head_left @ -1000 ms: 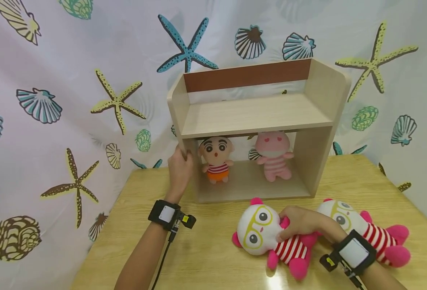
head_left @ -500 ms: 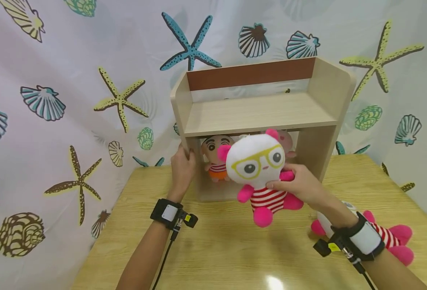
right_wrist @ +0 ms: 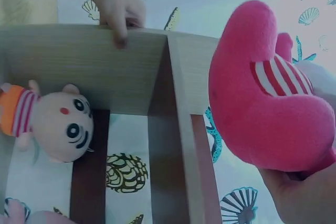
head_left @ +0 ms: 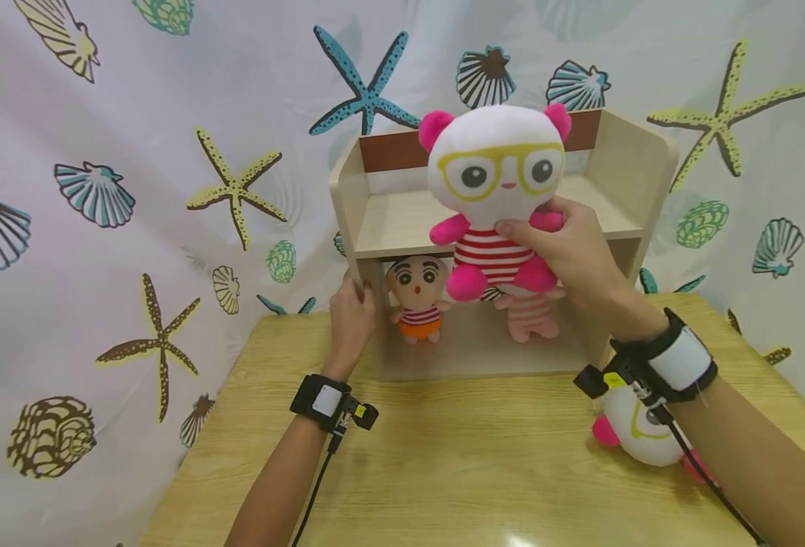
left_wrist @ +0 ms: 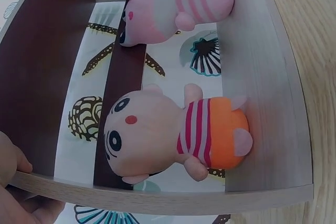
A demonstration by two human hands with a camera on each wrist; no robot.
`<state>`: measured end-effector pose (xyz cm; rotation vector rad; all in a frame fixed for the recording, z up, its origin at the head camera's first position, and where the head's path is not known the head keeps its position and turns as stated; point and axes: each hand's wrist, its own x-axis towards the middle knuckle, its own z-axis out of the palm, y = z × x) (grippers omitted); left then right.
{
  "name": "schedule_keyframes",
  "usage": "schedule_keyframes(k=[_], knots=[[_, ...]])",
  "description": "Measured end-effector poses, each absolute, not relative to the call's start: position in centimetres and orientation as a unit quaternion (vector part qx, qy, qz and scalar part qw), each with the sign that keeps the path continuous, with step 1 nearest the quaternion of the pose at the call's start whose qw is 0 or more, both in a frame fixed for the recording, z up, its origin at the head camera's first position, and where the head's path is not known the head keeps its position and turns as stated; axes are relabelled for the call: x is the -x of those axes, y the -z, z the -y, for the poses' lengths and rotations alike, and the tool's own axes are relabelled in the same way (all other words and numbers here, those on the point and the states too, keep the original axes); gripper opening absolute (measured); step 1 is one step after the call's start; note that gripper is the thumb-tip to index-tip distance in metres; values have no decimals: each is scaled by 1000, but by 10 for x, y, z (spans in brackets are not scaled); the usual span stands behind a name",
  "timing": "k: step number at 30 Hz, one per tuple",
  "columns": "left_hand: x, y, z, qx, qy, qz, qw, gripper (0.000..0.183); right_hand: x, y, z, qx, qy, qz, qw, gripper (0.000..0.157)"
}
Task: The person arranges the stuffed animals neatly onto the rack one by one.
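Note:
In the head view my right hand grips a plush panda by its side, thumb across the front. The panda has yellow glasses, pink limbs and a red-striped body; it is upright in front of the upper level of a small wooden shelf. My left hand holds the shelf's left side panel, its fingers wrapped round the edge in the left wrist view. In the lower compartment sit a boy doll with orange shorts and a pink striped plush, the latter's head hidden behind the panda in the head view.
A second plush panda lies on the wooden table at the right, partly hidden by my right forearm. Behind the shelf hangs a curtain printed with shells and starfish. Cables run from both wrist cameras.
My right hand has lifted the panda off the table, up past the lower compartment to the upper level, turning it upright. My left hand stays on the side panel.

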<state>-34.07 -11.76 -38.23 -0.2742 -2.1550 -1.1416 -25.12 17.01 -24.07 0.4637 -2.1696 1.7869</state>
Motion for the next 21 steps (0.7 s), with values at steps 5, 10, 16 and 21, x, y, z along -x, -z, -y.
schedule_keyframes(k=[5, 10, 16, 21], knots=[[342, 382, 121, 110, 446, 824, 330, 34, 275, 222, -159, -157, -616, 756, 158, 58], [342, 382, 123, 116, 445, 826, 327, 36, 298, 211, -144, -160, -630, 743, 161, 59], [342, 380, 124, 112, 448, 826, 325, 36, 325, 206, -123, -167, -675, 702, 151, 55], [341, 383, 124, 114, 442, 831, 319, 38, 338, 209, -110, -145, -676, 710, 135, 57]])
